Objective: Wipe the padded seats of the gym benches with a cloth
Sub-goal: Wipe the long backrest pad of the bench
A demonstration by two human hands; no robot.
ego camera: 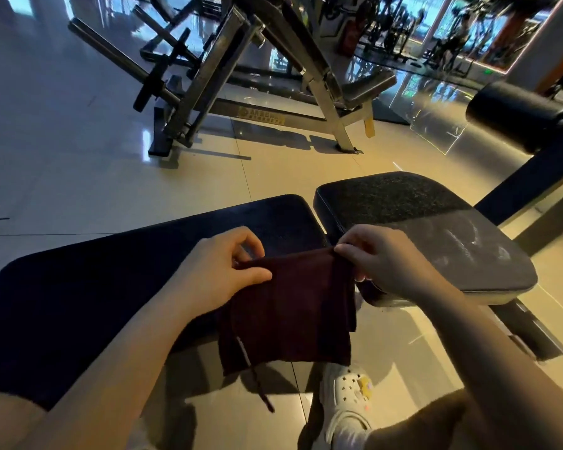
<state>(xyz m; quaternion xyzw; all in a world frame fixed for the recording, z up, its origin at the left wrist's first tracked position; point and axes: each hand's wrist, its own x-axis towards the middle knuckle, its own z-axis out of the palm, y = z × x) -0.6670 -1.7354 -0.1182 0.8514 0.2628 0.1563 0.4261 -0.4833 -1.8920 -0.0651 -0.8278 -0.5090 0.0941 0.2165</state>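
Gym floor, glossy tile, weight machines behind. Two dark bench pads close up: long back pad on the left, seat pad on the right, narrow gap between them. Seat pad shows pale dusty smears toward its near right part.

Dark maroon cloth is held in the air over the near edge of the pads, hanging down toward the floor, not touching the seat as far as I can tell. Left hand pinches the top left corner, thumb over fingers, grip clamped on the fabric. Right hand pinches the top right corner, grip also closed on it. Top edge is stretched between both hands.

Cloth looks light, soft and limp; it droops and folds, with a loose cord or thread dangling below. Likely no slip risk, not fragile. Best held by corners for folding, then bunched or flat under the palm for wiping. Pads look firm, fixed and vinyl-smooth, so the cloth should slide easily.

White shoe is visible below.
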